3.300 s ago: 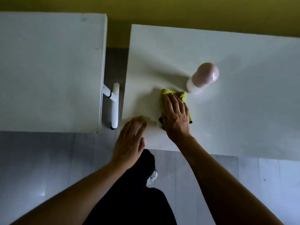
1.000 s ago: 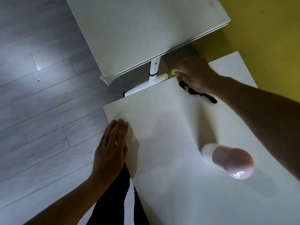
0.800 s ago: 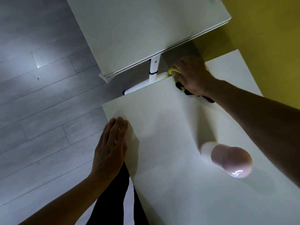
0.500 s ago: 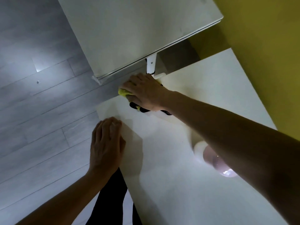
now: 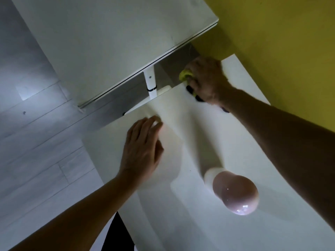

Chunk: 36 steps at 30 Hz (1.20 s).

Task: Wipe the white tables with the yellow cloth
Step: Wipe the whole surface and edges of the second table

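My right hand grips the yellow cloth at the far side edge of the near white table, close to the yellow wall. The cloth is bunched under my fingers, with a yellow bulge at my fingertips and a dark trim poking out by my wrist. My left hand lies flat on the same tabletop near its front corner, fingers straight. The second white table stands beyond a narrow gap.
A pink-domed lamp on a white base stands on the near table, under my right forearm. The second table's white leg shows in the gap. The yellow wall runs along the right and grey plank floor along the left.
My right hand has slid the cloth along the table's edge, from near the front corner back towards the wall. My left hand has moved further onto the tabletop.
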Tool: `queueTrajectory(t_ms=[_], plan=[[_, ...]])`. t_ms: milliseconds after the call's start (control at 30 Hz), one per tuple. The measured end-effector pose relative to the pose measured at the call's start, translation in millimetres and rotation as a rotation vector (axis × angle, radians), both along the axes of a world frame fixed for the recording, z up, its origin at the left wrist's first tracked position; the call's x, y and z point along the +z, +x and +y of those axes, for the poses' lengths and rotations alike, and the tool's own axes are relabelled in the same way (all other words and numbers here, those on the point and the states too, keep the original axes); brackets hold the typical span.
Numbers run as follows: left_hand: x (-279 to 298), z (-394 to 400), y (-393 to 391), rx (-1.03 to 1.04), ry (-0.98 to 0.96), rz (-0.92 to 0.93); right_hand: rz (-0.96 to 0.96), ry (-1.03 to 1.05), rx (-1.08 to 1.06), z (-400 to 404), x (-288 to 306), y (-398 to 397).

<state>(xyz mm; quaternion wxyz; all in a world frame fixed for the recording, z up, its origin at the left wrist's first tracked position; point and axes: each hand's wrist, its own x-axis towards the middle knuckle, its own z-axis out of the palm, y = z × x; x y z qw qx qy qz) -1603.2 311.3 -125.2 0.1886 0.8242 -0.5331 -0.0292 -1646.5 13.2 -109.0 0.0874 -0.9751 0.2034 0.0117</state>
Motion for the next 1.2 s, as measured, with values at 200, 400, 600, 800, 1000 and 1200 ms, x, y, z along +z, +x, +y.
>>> queueTrajectory(t_ms=[200,400,600,800,1000,1200], plan=[[0.1,-50.7,-16.9,-0.083,0.035,0.041,-0.061,0.057,0.309,51.5,-7.7,16.4],[-5.7,-52.5,-15.5,-0.168,0.037,-0.025,-0.103,-0.022,-0.109,-38.9,-5.4,-22.5],[-0.6,-65.1,-15.8,-0.129,0.104,-0.076,-0.183,0.004,-0.585,-71.2,-7.8,-17.6],[0.6,-115.8,-25.0,-0.282,0.104,-0.022,-0.243,0.031,-0.769,-56.0,-8.1,-23.1],[-6.1,-157.8,-38.2,-0.434,0.091,-0.007,-0.253,0.056,-0.868,-20.5,-9.4,-113.6],[-6.6,-164.1,-48.8,-0.445,0.022,-0.058,-0.167,0.011,-0.826,8.9,-10.4,-221.4]])
